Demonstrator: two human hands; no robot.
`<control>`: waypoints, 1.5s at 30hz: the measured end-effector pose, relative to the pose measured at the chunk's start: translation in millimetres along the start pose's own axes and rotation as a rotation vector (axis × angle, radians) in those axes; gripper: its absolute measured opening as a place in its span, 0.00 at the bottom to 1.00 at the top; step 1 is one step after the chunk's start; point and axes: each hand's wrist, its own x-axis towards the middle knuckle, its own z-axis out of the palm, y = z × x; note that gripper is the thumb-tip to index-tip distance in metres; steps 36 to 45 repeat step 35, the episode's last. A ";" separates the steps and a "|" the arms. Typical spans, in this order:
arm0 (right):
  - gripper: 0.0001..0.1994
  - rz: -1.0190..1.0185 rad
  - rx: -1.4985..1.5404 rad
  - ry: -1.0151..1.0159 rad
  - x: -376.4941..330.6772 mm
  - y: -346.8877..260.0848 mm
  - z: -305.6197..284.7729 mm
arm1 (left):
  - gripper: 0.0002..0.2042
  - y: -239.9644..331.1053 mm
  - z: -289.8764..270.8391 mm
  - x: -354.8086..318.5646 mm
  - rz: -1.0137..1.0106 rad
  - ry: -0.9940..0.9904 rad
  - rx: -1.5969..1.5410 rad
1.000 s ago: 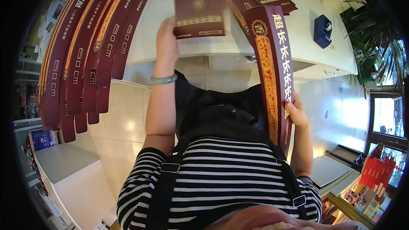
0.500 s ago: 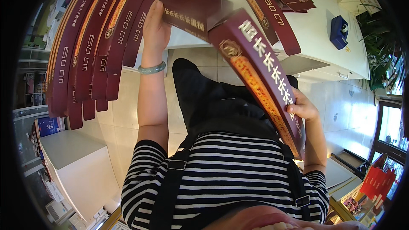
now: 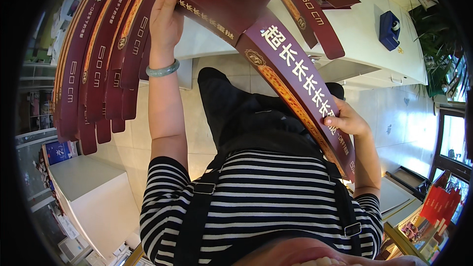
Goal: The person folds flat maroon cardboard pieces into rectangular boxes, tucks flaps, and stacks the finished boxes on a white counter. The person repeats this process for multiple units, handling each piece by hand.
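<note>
A long maroon cardboard carton [image 3: 290, 81], with a purple side, white lettering and a pastry picture, stretches slantwise in front of my body. At its far end is a panel with a rounded handle cutout, which spreads toward the left. My left hand [image 3: 166, 22], with a jade-coloured bangle at the wrist, is closed on the left edge of that far panel. On the near part my right hand [image 3: 347, 118] grips the carton, thumb on the lettered side and the other fingers hidden behind. Beside my left hand, several similar long maroon cartons [image 3: 93, 69] overlap in a pile.
More maroon cardboard pieces [image 3: 315, 17] lie on the white table [image 3: 362, 39]. A blue tape dispenser [image 3: 389, 30] stands toward its right side, near a plant [image 3: 438, 59]. A white cabinet [image 3: 98, 192] is at the lower left. Red packages [image 3: 440, 202] stand at the lower right.
My left hand has moved a little left and away from me with the far panel, which now spreads wider. The lettered side has turned more toward view.
</note>
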 end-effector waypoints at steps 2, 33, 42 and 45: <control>0.36 -0.004 -0.017 0.010 -0.7 0.2 1.5 | 0.16 2.3 5.1 4.1 0.002 -0.023 0.008; 0.39 -0.139 -0.280 0.281 52.1 -36.2 36.4 | 0.22 -65.9 123.3 -14.3 -0.252 0.533 -0.195; 0.42 -0.175 -0.256 0.350 63.2 -40.0 39.1 | 0.21 -72.3 130.4 -17.0 -0.273 0.529 -0.193; 0.42 -0.175 -0.256 0.350 63.2 -40.0 39.1 | 0.21 -72.3 130.4 -17.0 -0.273 0.529 -0.193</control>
